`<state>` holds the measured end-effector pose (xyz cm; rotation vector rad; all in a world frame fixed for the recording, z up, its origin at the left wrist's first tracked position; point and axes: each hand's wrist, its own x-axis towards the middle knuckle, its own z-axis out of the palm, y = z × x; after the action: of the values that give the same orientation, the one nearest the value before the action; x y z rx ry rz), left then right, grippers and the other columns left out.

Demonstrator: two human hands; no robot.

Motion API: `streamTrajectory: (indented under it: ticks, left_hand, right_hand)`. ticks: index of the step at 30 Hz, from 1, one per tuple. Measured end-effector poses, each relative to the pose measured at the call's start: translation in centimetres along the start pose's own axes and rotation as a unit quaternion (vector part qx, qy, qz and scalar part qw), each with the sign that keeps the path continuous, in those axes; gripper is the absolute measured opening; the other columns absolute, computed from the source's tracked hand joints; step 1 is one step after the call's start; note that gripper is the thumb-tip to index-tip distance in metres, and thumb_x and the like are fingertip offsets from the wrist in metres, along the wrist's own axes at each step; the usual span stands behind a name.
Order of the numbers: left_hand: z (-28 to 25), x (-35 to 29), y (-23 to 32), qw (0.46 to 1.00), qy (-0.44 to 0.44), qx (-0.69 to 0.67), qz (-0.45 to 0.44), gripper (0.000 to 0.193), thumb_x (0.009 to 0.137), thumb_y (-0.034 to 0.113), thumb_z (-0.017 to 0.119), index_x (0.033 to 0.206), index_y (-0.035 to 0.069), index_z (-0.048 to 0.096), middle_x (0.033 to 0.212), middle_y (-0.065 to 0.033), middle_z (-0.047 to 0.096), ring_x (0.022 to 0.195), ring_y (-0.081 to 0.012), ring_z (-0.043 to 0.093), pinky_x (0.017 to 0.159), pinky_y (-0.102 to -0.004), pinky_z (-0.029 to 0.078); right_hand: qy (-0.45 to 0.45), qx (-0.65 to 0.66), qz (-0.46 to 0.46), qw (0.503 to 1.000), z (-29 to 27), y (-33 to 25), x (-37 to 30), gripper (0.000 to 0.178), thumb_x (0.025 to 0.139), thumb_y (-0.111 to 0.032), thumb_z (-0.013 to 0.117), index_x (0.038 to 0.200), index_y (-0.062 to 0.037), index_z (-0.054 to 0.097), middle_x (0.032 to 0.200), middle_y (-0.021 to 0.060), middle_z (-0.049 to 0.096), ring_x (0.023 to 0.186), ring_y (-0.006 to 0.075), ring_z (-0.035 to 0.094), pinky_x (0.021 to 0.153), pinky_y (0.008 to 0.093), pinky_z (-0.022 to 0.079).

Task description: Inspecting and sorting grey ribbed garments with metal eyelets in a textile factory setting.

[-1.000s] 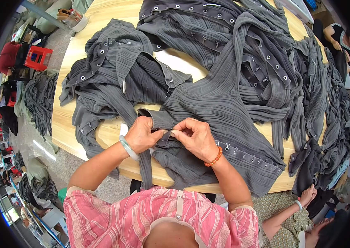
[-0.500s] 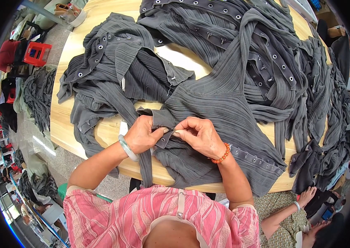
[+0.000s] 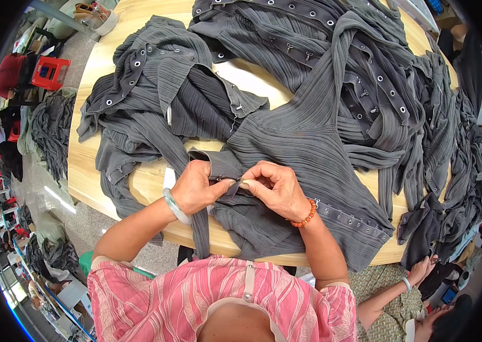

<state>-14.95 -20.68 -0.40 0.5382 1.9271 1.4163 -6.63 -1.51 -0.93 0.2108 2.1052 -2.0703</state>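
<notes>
A dark grey ribbed cardigan (image 3: 292,139) lies spread on the table before me, with a row of metal hooks along its lower right edge. My left hand (image 3: 198,187), a pale bangle at its wrist, is closed on the cardigan's collar band. Thumb against finger, my right hand (image 3: 275,191) pinches the same band just to the right; an orange bead bracelet circles that wrist. The thumb tips almost meet at a small dark spot on the band. Whatever fastening sits between them is mostly hidden by the fingers.
More grey ribbed garments with eyelets and hooks are heaped on the wooden table (image 3: 90,171): one pile (image 3: 155,85) at left, a larger one (image 3: 286,45) behind and rightward. At lower right a co-worker's hand (image 3: 420,271) touches hanging cloth. A red stool (image 3: 50,73) stands far left.
My thumbs have drawn a little closer together on the band. An eyelet seen below them earlier is now out of sight. The co-worker's hand has shifted slightly at the hanging cloth.
</notes>
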Motion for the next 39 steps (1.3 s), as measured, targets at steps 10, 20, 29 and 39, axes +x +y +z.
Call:
streamTrajectory:
  ticks: [10, 20, 29, 39]
  left_hand:
    - [-0.4, 0.2, 0.2, 0.998, -0.038, 0.009, -0.057, 0.013, 0.08, 0.005, 0.063, 0.074, -0.005, 0.059, 0.058, -0.0005, 0.053, 0.057, -0.0056, 0.043, 0.05, -0.028, 0.04]
    - [-1.4, 1.0, 0.1, 0.99, -0.061, -0.056, -0.11, 0.009, 0.079, 0.003, 0.065, 0.085, -0.003, 0.068, 0.068, -0.0006, 0.063, 0.061, -0.0053, 0.056, 0.051, -0.025, 0.047]
    - [-2.5, -0.2, 1.5, 0.969, -0.077, -0.163, -0.171, 0.011, 0.087, 0.009, 0.065, 0.089, -0.002, 0.066, 0.076, 0.0013, 0.062, 0.071, -0.0041, 0.055, 0.063, -0.0202, 0.046]
    - [-3.3, -1.5, -0.4, 0.982, -0.048, -0.129, -0.128, 0.021, 0.092, 0.015, 0.06, 0.075, 0.001, 0.061, 0.066, 0.0043, 0.053, 0.061, -0.0032, 0.047, 0.053, -0.0223, 0.041]
  right_hand:
    - [0.005, 0.067, 0.061, 0.996, 0.1, 0.4, 0.2, 0.014, 0.083, -0.011, 0.07, 0.082, 0.0025, 0.065, 0.068, -0.0005, 0.062, 0.06, 0.0028, 0.052, 0.054, 0.0208, 0.044]
    - [0.01, -0.114, -0.029, 0.993, 0.7, -0.8, 0.0, 0.015, 0.078, -0.008, 0.072, 0.079, 0.001, 0.061, 0.07, 0.0078, 0.061, 0.057, 0.0141, 0.058, 0.055, 0.028, 0.047]
    - [0.099, -0.289, -0.064, 0.95, 2.3, -1.3, -1.4, 0.015, 0.079, -0.008, 0.069, 0.09, -0.0043, 0.059, 0.088, 0.0106, 0.057, 0.07, 0.0311, 0.061, 0.061, 0.0389, 0.05]
    - [0.071, -0.333, -0.211, 0.916, 4.9, -2.2, -0.4, 0.017, 0.078, -0.01, 0.069, 0.092, -0.0056, 0.061, 0.094, 0.0071, 0.055, 0.069, 0.0251, 0.062, 0.059, 0.0356, 0.051]
